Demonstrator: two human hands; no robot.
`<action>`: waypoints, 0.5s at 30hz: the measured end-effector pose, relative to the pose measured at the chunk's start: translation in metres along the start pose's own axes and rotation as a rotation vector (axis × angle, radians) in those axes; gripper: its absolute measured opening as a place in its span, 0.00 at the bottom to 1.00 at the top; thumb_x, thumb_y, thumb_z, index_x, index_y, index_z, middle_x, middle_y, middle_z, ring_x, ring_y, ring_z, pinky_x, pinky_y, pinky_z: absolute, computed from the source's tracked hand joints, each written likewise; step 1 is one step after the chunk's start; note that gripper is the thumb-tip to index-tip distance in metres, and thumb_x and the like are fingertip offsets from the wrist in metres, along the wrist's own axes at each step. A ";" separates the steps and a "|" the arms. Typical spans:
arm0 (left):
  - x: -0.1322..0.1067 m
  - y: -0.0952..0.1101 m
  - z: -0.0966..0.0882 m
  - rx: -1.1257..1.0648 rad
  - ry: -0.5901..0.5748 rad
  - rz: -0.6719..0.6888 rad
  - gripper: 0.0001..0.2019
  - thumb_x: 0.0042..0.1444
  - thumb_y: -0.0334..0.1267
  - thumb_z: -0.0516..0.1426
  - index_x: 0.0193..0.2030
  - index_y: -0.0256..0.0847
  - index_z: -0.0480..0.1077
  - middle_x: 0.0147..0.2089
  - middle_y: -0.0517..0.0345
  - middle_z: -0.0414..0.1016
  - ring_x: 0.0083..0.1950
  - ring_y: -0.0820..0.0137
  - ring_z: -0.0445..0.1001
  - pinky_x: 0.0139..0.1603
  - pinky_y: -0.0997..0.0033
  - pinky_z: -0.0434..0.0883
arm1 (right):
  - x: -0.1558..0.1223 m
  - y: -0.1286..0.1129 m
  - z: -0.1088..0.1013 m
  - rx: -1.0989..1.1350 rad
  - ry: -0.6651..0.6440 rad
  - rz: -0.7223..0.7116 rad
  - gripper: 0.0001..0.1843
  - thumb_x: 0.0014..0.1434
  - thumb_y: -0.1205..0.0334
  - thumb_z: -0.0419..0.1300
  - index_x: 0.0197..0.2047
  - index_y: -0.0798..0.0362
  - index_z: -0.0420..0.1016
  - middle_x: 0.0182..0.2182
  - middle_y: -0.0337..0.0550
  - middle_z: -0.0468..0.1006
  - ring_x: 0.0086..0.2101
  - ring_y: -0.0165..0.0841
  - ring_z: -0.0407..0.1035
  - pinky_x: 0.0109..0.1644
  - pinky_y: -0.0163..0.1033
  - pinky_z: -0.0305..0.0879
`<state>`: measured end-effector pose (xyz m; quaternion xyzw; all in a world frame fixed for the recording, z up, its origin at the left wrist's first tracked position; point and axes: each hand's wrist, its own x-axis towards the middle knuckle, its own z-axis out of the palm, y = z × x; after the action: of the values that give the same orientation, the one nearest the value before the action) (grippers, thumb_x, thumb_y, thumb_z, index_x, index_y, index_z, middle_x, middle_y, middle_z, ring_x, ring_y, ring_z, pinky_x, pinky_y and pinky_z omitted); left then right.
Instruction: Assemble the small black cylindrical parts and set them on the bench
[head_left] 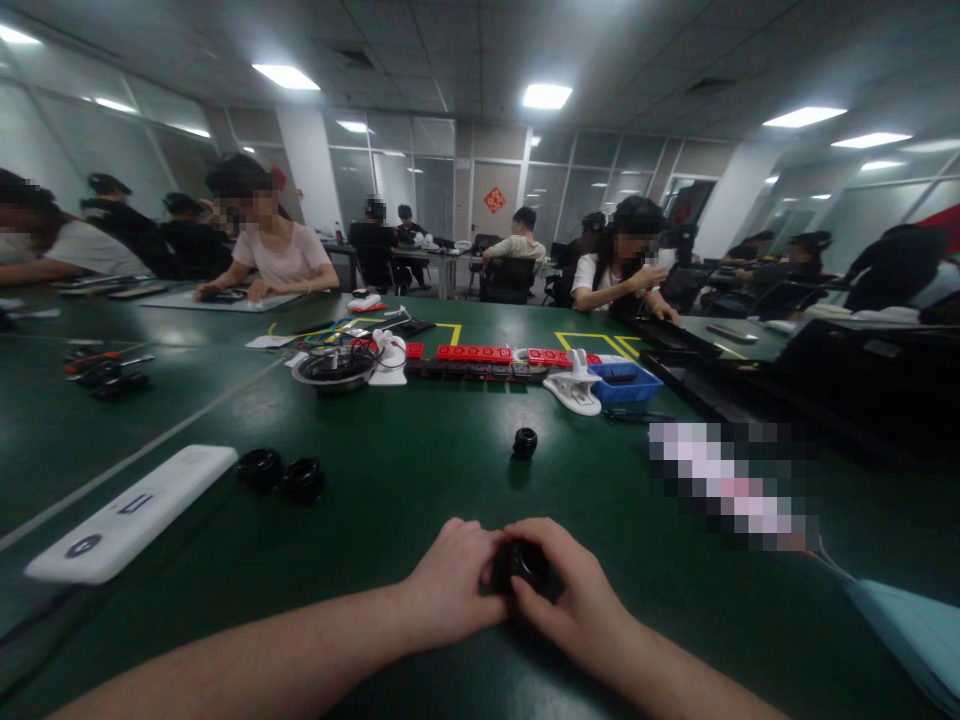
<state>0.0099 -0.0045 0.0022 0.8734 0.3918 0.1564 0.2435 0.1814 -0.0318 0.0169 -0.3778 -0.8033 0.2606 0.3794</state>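
Observation:
My left hand [459,578] and my right hand [574,590] meet low in the middle of the view, close to the table. Between them is a glossy black ring-shaped part [529,564] with a round opening. The right thumb and fingers curl round its right side, while the left fingers close on its left side, partly hidden. A smaller black ring-shaped part [525,443] stands alone on the table beyond my hands. To the left, two more black rings sit side by side, one [259,468] nearly touching the other [304,481].
On the green table [420,480] lies a white oblong device [139,515] at left. Farther back are a metal bowl [335,368], red blocks [474,354], a white clamp-like piece [576,385] and a blue bin [626,383]. Co-workers sit across the table.

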 end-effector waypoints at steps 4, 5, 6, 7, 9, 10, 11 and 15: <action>0.000 0.000 -0.001 0.004 0.002 -0.018 0.10 0.45 0.38 0.59 0.25 0.38 0.61 0.26 0.65 0.64 0.30 0.70 0.63 0.32 0.71 0.54 | -0.001 -0.002 -0.002 0.026 -0.080 -0.035 0.22 0.50 0.74 0.53 0.49 0.52 0.62 0.41 0.45 0.70 0.42 0.35 0.66 0.48 0.42 0.64; 0.000 0.000 -0.001 0.008 0.002 -0.014 0.10 0.45 0.38 0.59 0.25 0.38 0.60 0.26 0.65 0.64 0.31 0.70 0.63 0.32 0.71 0.54 | -0.001 -0.002 -0.002 0.013 -0.077 -0.026 0.24 0.49 0.73 0.55 0.51 0.52 0.60 0.43 0.46 0.69 0.43 0.36 0.65 0.49 0.43 0.63; 0.000 0.000 -0.001 0.013 -0.001 -0.009 0.11 0.44 0.39 0.60 0.24 0.38 0.60 0.26 0.64 0.64 0.31 0.70 0.63 0.33 0.71 0.54 | -0.001 -0.001 -0.002 -0.009 -0.064 -0.006 0.26 0.49 0.72 0.57 0.52 0.53 0.59 0.45 0.47 0.69 0.45 0.37 0.64 0.50 0.45 0.62; 0.001 0.000 -0.001 0.017 -0.004 -0.004 0.11 0.44 0.39 0.60 0.24 0.38 0.60 0.26 0.65 0.64 0.31 0.69 0.63 0.33 0.71 0.55 | -0.001 -0.001 -0.001 -0.037 -0.044 0.021 0.27 0.48 0.71 0.59 0.52 0.53 0.59 0.45 0.49 0.68 0.45 0.38 0.64 0.50 0.46 0.62; 0.001 0.001 -0.002 0.029 -0.010 0.000 0.11 0.44 0.38 0.60 0.24 0.38 0.59 0.26 0.65 0.64 0.31 0.69 0.63 0.33 0.71 0.55 | -0.001 0.000 -0.001 -0.088 -0.029 0.063 0.24 0.47 0.70 0.61 0.49 0.53 0.62 0.43 0.49 0.69 0.44 0.40 0.64 0.48 0.47 0.63; 0.001 0.002 -0.002 0.036 -0.011 -0.002 0.11 0.44 0.37 0.60 0.24 0.39 0.59 0.25 0.65 0.64 0.31 0.69 0.63 0.33 0.71 0.54 | -0.001 0.000 0.000 -0.102 -0.036 0.065 0.21 0.48 0.70 0.61 0.46 0.53 0.65 0.42 0.48 0.69 0.43 0.39 0.65 0.47 0.46 0.64; 0.001 0.003 -0.003 0.041 -0.012 -0.003 0.10 0.44 0.37 0.59 0.25 0.39 0.60 0.26 0.65 0.65 0.31 0.69 0.63 0.32 0.71 0.54 | -0.001 -0.001 -0.001 -0.110 -0.047 0.053 0.18 0.49 0.71 0.60 0.44 0.53 0.66 0.40 0.47 0.70 0.42 0.39 0.65 0.46 0.46 0.64; 0.001 0.004 -0.004 0.043 -0.006 -0.007 0.09 0.45 0.36 0.59 0.27 0.39 0.61 0.27 0.64 0.66 0.32 0.69 0.64 0.33 0.71 0.55 | -0.001 -0.003 -0.002 -0.105 -0.062 -0.051 0.16 0.53 0.71 0.56 0.47 0.53 0.67 0.42 0.48 0.69 0.42 0.38 0.65 0.47 0.45 0.64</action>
<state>0.0112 -0.0049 0.0078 0.8775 0.3975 0.1444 0.2261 0.1820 -0.0339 0.0194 -0.3683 -0.8367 0.2199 0.3405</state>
